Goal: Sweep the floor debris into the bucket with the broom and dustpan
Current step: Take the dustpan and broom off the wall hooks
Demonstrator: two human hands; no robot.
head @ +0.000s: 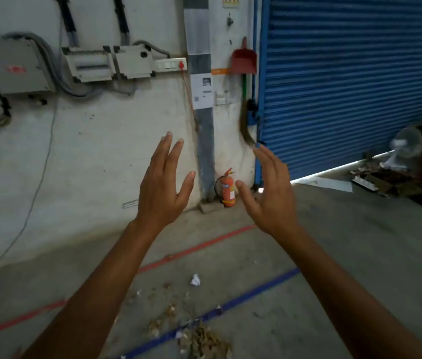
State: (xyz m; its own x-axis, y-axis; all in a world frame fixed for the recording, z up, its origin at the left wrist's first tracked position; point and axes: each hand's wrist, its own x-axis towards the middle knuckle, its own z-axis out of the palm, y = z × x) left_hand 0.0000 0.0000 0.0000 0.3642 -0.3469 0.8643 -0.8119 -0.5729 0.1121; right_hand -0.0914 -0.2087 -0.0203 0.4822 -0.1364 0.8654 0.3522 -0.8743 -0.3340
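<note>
Left hand (163,182) was raised, fingers straight and spread, empty. Debris (202,338) lay on the floor (360,255) below it. The red dustpan (244,60) and broom (244,89) hung on the wall (127,138) beyond the right hand (269,193), likewise spread and empty.

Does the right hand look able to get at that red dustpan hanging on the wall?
Probably, after a step closer. The right hand is open and empty, and nothing stands between it and the dustpan, which hangs above the broom beside the blue shutter.
</note>
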